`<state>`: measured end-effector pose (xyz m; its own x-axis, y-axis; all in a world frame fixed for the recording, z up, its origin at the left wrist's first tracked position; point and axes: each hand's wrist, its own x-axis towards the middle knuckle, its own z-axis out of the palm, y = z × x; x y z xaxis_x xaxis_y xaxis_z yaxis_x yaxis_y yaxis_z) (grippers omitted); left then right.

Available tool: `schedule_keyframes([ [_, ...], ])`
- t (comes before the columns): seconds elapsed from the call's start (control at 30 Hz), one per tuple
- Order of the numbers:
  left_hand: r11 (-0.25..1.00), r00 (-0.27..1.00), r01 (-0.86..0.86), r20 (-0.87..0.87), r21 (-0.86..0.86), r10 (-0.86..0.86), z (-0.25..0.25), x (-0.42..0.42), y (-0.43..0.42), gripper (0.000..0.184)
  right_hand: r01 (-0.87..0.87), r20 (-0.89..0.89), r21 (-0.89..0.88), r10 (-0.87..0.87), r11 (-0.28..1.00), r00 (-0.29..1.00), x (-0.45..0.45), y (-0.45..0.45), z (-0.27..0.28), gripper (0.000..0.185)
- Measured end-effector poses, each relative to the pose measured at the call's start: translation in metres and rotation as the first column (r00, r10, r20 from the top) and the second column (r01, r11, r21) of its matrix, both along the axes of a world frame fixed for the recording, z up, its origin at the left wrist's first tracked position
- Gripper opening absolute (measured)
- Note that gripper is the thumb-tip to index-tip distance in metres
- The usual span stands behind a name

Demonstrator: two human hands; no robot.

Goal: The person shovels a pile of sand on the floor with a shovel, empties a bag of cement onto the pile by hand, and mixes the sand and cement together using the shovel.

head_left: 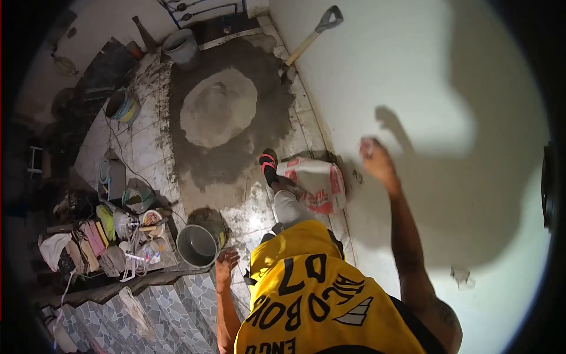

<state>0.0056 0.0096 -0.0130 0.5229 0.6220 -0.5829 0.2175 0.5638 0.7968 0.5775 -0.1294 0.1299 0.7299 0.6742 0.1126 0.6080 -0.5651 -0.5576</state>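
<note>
My left hand (226, 262) is beside the rim of a grey bucket (199, 245), its fingers apart and nothing visible in them. Raised in front of the white wall, my right hand (376, 158) has its fingers curled in; what they hold, if anything, is too small to tell. A red and white sack (315, 183) lies on the floor by my foot. Ahead, a pale heap of dry powder (219, 109) sits within a ring of darker grey material (236, 162) on the tiles.
A shovel (306, 46) leans on the wall at the right. Two more buckets stand farther off, one grey (182, 48) and one with a yellow band (123, 107). Bags and tools (106, 236) are piled at the left, above stone-patterned steps (177, 307). A cable crosses the floor.
</note>
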Motion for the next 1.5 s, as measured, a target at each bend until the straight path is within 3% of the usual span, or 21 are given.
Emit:
schedule_keyframes([
  [0.03, 0.999, 0.999, -0.037, -0.020, -0.007, 0.037, -0.008, 0.004, 0.023, 0.059, 0.062, -0.077, -0.037, -0.065, 0.997, 0.995, 0.041, 0.052, 0.023, 0.022],
  [0.2, 0.950, 0.916, -0.308, -0.290, -0.062, 0.278, -0.049, -0.004, 0.090, 0.061, 0.060, 0.243, 0.010, -0.061, 0.998, 0.968, 0.262, 0.249, 0.051, 0.038],
  [0.27, 0.906, 0.832, -0.395, -0.476, -0.152, 0.283, -0.025, 0.008, 0.107, 0.054, 0.014, 0.800, -0.245, 0.194, 0.969, 0.567, 0.411, 0.293, -0.011, 0.048],
  [0.37, 0.842, 0.746, -0.498, -0.598, -0.209, 0.293, -0.010, 0.033, 0.132, 0.044, 0.214, 0.762, -0.135, -0.036, 0.967, 0.646, 0.454, 0.365, 0.003, 0.052],
  [0.4, 0.841, 0.737, -0.522, -0.573, -0.145, 0.359, -0.001, 0.039, 0.127, 0.041, 0.179, 0.708, -0.524, 0.309, 0.832, 0.635, 0.518, 0.375, -0.019, 0.049],
  [0.47, 0.732, 0.656, -0.666, -0.581, -0.145, 0.482, 0.020, 0.057, 0.120, 0.038, 0.312, 0.440, -0.464, -0.090, 0.829, 0.893, 0.502, 0.418, -0.003, 0.040],
  [0.6, 0.677, 0.644, -0.714, -0.545, -0.179, 0.537, 0.037, 0.084, 0.067, 0.035, 0.313, 0.467, -0.603, 0.007, 0.734, 0.884, 0.537, 0.461, -0.024, 0.040],
  [0.7, 0.526, 0.558, -0.801, -0.671, -0.284, 0.487, 0.038, 0.113, 0.044, 0.036, 0.257, 0.482, -0.575, 0.067, 0.777, 0.874, 0.551, 0.462, -0.038, 0.036],
  [0.73, 0.503, 0.557, -0.806, -0.687, -0.312, 0.466, 0.041, 0.130, 0.045, 0.037, 0.254, 0.568, -0.229, -0.083, 0.940, 0.819, 0.541, 0.458, -0.047, 0.035],
  [0.77, 0.494, 0.560, -0.801, -0.714, -0.338, 0.420, 0.050, 0.149, 0.056, 0.038, 0.283, 0.092, -0.326, -0.267, 0.902, 0.959, 0.551, 0.465, -0.042, 0.035],
  [0.8, 0.483, 0.557, -0.800, -0.740, -0.356, 0.376, 0.060, 0.163, 0.068, 0.039, 0.201, -0.278, -0.203, -0.254, 0.958, 0.926, 0.531, 0.469, -0.029, 0.034],
  [0.83, 0.492, 0.587, -0.785, -0.704, -0.376, 0.399, 0.054, 0.167, 0.070, 0.039, 0.130, -0.299, -0.150, -0.170, 0.980, 0.939, 0.488, 0.480, -0.007, 0.036],
  [0.97, 0.553, 0.645, -0.744, -0.620, -0.375, 0.447, 0.018, 0.172, 0.120, 0.037, 0.296, -0.927, 0.235, 0.122, 0.926, 0.354, 0.330, 0.525, 0.035, 0.022],
  [1.07, 0.654, 0.671, -0.687, -0.622, -0.317, 0.404, -0.027, 0.163, 0.195, 0.037, 0.406, -0.915, 0.397, 0.320, 0.823, 0.247, 0.258, 0.565, 0.043, 0.021],
  [1.13, 0.733, 0.674, -0.643, -0.618, -0.221, 0.405, -0.030, 0.170, 0.269, 0.027, 0.238, -0.859, 0.501, 0.446, 0.832, 0.252, 0.293, 0.590, 0.008, 0.020],
  [1.2, 0.974, 0.738, -0.154, -0.636, 0.164, 0.224, -0.085, 0.157, 0.333, 0.014, 0.131, -0.851, 0.465, 0.401, 0.876, 0.340, 0.294, 0.633, 0.014, 0.021],
  [1.27, 0.861, 0.723, 0.179, -0.657, 0.476, 0.213, -0.114, 0.171, 0.407, 0.013, 0.150, -0.841, 0.255, 0.142, 0.955, 0.521, 0.229, 0.647, 0.094, 0.023],
  [1.33, 0.542, 0.723, 0.424, -0.631, 0.726, 0.281, -0.135, 0.206, 0.480, 0.011, 0.057, -0.800, 0.284, 0.204, 0.957, 0.564, 0.207, 0.650, 0.154, 0.021],
  [1.37, 0.462, 0.757, 0.422, -0.584, 0.780, 0.294, -0.141, 0.229, 0.515, 0.011, 0.020, -0.774, 0.295, 0.227, 0.955, 0.591, 0.207, 0.653, 0.176, 0.021],
  [1.43, 0.744, 0.899, 0.134, -0.397, 0.655, 0.187, -0.128, 0.296, 0.569, 0.017, -0.199, -0.796, 0.401, 0.447, 0.895, 0.408, 0.236, 0.655, 0.210, 0.023],
  [1.5, 0.968, 0.975, -0.083, -0.184, 0.236, 0.128, -0.071, 0.373, 0.598, 0.031, -0.178, -0.747, 0.524, 0.550, 0.833, 0.373, 0.241, 0.631, 0.250, 0.032],
])
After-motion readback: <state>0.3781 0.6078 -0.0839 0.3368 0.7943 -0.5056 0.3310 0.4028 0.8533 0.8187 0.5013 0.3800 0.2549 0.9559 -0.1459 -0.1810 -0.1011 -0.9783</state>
